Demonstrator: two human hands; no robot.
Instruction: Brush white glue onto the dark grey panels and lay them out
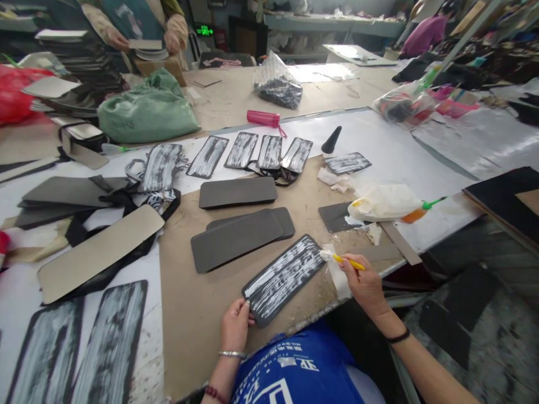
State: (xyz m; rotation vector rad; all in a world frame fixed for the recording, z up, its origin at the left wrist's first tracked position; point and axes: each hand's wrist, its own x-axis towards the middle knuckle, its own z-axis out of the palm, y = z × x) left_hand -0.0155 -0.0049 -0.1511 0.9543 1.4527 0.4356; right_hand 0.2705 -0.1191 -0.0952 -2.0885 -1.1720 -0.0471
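Tabletop, long, white-surfaced: carries all your work. Brown flat sheet: laid at its near edge, before you.

Large dark panels with white streaks, two: coated, at the tabletop's left near corner. Streaked grey panel, long, round-cornered, the piece in hand: aslant on the brown sheet by the near edge; coated lengthwise over most of its face, dark gaps and a bare rim showing. By judgement, partly covered. Plain dark grey panels, overlapping, with another plain grey panel beyond: uncoated, apparently outstanding. Small white-streaked panels, five in a row beyond the sheet's far edge: coated.

Left hand: your thumb and fingers pinch the piece's near-left end. Right hand: your fingers pinch a yellow-handled brush, its white-laden tip at the piece's far-right corner; contact cannot be told.

Room, widest first: brown surface left of the piece, toward the sheet's left edge; a narrower gap between piece and plain panels. Tightest: the near edge, close under your piece. Right side: limited by an off-white plastic container.
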